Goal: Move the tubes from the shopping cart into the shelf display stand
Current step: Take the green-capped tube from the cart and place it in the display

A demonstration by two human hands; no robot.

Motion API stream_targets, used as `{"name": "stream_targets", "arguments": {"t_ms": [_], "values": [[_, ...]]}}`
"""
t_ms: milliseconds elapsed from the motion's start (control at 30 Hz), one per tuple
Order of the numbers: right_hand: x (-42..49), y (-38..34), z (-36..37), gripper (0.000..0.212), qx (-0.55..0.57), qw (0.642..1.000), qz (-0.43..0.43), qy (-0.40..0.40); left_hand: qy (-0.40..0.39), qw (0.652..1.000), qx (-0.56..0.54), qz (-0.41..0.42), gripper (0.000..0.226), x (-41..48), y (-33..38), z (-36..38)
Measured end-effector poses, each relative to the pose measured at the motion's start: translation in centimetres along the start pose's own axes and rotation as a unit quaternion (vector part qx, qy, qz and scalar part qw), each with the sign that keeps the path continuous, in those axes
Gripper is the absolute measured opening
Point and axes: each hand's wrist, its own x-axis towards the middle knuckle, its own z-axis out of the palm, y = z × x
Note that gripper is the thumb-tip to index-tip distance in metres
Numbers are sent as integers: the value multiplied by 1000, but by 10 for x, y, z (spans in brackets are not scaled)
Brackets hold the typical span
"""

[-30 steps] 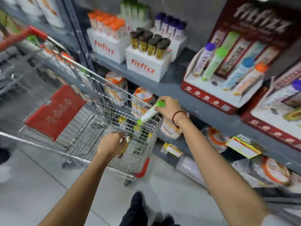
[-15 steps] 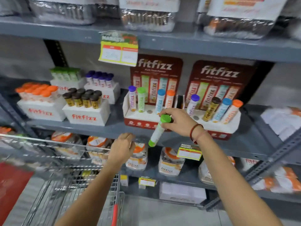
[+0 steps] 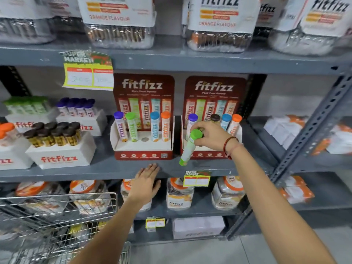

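My right hand (image 3: 213,137) grips a green-capped tube (image 3: 188,148) near its cap, tilted, in front of the right red display stand (image 3: 215,88). That stand holds purple, brown, blue and orange capped tubes. The left display stand (image 3: 143,149) holds purple, green, blue and orange tubes, with one bare hole (image 3: 145,139) in the middle. My left hand (image 3: 145,182) is flat and open, fingertips at the grey shelf's front edge (image 3: 95,173). The wire shopping cart (image 3: 62,221) sits at the lower left; its contents are blurred.
White boxes (image 3: 62,155) of brown, orange, purple and green capped tubes stand on the shelf to the left. Jars fill the shelves above and below. A yellow price tag (image 3: 197,178) hangs under my right hand. A slanted steel upright (image 3: 308,130) stands at the right.
The view swung from the cart up to the shelf. My right hand carried the green tube up to the right stand. My left hand left the cart and opened at the shelf edge.
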Motion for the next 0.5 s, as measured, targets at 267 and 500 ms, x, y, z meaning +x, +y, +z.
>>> {"name": "stream_targets", "arguments": {"t_ms": [267,500], "values": [[3,11,-10,49,-64,995,20,78,-8,1000,0,10,51,10,12,-2],[9,27,-16,37,-57,994,37,90,-36,998,-3,44,53,17,32,3]]}}
